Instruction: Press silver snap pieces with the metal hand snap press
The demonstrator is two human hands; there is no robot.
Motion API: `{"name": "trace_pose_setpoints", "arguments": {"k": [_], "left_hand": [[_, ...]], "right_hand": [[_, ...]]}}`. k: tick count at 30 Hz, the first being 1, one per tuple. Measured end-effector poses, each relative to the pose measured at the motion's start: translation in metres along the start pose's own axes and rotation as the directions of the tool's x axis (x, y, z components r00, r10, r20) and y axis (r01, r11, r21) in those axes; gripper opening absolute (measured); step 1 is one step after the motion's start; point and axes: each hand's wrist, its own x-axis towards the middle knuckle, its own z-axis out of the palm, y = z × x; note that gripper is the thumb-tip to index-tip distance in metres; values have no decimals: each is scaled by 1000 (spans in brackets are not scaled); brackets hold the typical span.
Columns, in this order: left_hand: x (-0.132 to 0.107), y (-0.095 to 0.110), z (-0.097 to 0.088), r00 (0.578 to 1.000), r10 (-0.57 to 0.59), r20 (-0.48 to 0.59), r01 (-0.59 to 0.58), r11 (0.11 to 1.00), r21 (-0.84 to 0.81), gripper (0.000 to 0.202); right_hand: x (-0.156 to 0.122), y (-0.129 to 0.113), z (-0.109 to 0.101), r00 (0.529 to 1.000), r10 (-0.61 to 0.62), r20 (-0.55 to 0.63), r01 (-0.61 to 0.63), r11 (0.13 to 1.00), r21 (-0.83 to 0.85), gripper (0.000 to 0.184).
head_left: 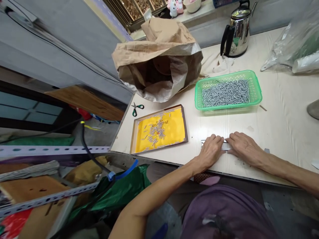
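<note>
My left hand (210,151) and my right hand (245,147) rest side by side near the table's front edge, both pressed down on a thin, flat metal strip (203,143) whose left end shows past my left fingers. Most of the strip is hidden under the hands. Left of them lies a shallow box lid with a yellow lining (174,127) holding several small metal pins. Beyond the hands stands a green plastic basket (254,84) filled with many of the same pins.
A large crumpled brown paper sack (159,63) lies open at the table's back left, green-handled scissors (136,109) beside it. A steel kettle (236,31) stands at the back, clear plastic bags (296,46) at the right. Metal shelving and clutter sit left of the table.
</note>
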Motion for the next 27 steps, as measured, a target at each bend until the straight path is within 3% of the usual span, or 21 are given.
{"name": "trace_pose_setpoints", "arguments": {"k": [1,6,8,10,12,14,17,20,23,25,27], "left_hand": [[-1,0,1,1000,10,6,-10,1000,1,17],[-1,-4,5,1000,18,-8,-18,1000,-25,22],[-2,-5,8,999,19,-51,-21,999,-40,24],[-5,-2,16,989,-13,-145,7,999,-47,33],[-11,6,30,966,-45,-255,37,999,-37,40],[-19,19,46,943,-25,-331,20,1000,-16,40],[-29,38,64,927,56,-371,-67,998,-17,44],[-33,47,69,915,58,-398,-84,995,-48,49],[-32,47,68,914,43,-403,-78,994,-70,53],[-30,48,69,926,55,-373,-94,992,-87,54],[-30,50,72,938,64,-340,-99,991,-86,53]], "right_hand": [[-2,-2,3,1000,2,-7,-2,1000,5,5],[-8,-6,9,999,20,-47,-18,998,56,16],[-6,0,4,999,36,-35,-34,997,67,8],[-1,10,-2,1000,30,4,-30,996,87,22],[5,23,-7,999,18,49,-23,994,108,30],[11,35,-8,998,26,60,-32,993,111,24],[25,50,-4,998,55,44,-58,995,83,20],[41,54,-3,994,84,69,-89,993,77,20],[54,35,-9,998,58,30,-60,997,56,15],[59,9,-9,994,-113,10,112,992,58,19],[61,-18,-1,953,-301,25,298,951,75,22]]}}
